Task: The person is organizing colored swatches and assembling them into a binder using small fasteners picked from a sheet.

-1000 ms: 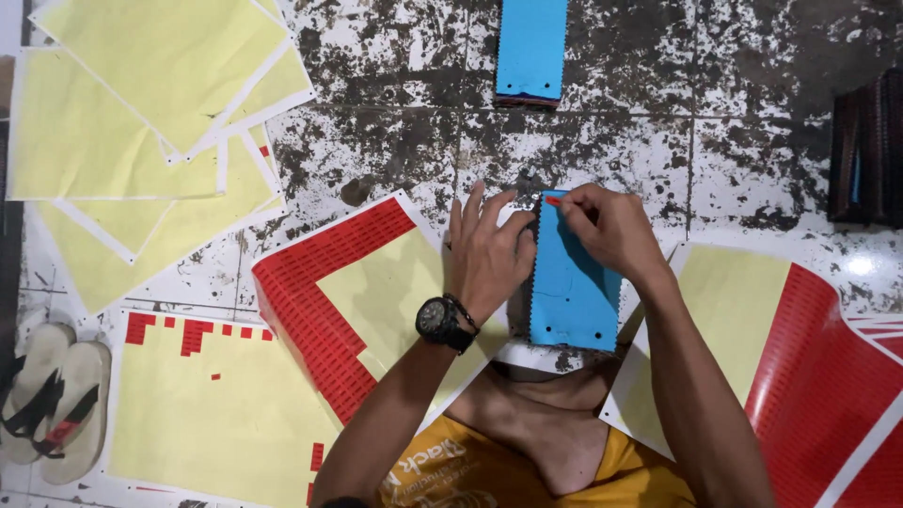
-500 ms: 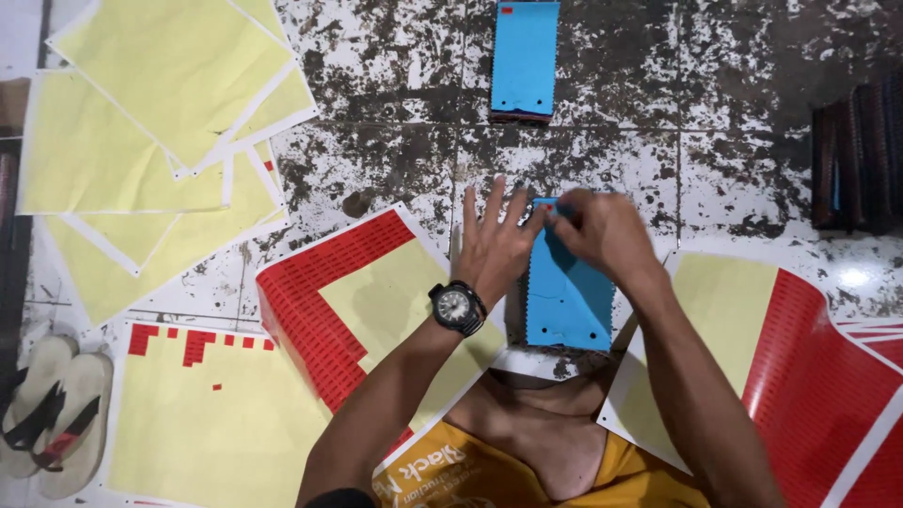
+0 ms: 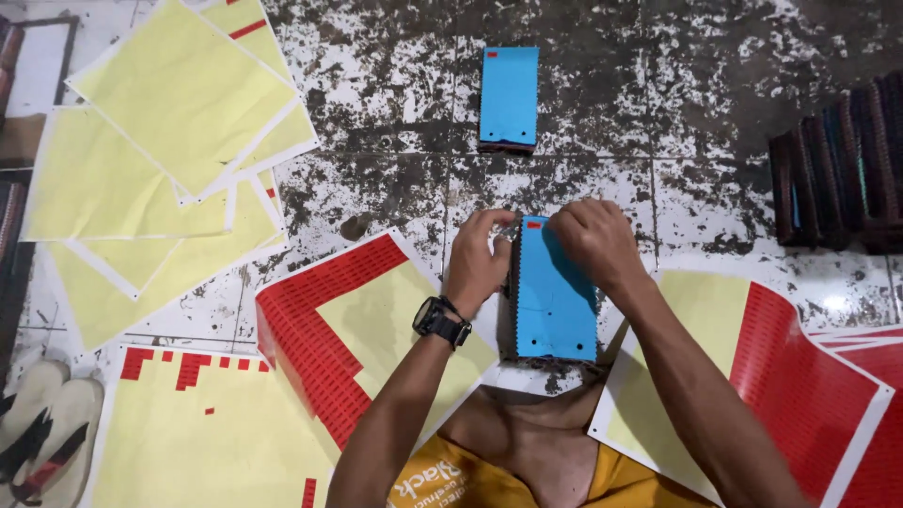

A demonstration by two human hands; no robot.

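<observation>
1. Both hands meet at the top edge of a stack of blue rectangular cards (image 3: 555, 292) lying on the floor just ahead of the person's knees. The right hand (image 3: 591, 243) is curled, fingertips pressed down at the stack's upper right corner. The left hand (image 3: 480, 259) has its fingers bent against the upper left edge; whether it pinches anything I cannot tell.
2. A small red sticker (image 3: 533, 225) sits on the top card near its upper edge, between the two hands. The top card is plain blue with a few small punched holes; the stack's dark side shows along the left.
3. A black wristwatch (image 3: 440, 322) is on the left wrist.
4. Just left of the stack lies a sticker sheet, red labels around a bare yellow backing (image 3: 348, 329); a similar sheet (image 3: 781, 367) lies just right, partly under the right forearm.
5. Straight ahead, well apart, is a second blue card stack (image 3: 509, 97), also with a red sticker. Bare speckled floor tiles (image 3: 658, 141) lie between the two stacks.
6. Far left: spent yellow backing sheets (image 3: 169, 160), overlapped. Far right edge: a row of dark upright bundles (image 3: 837, 179).
</observation>
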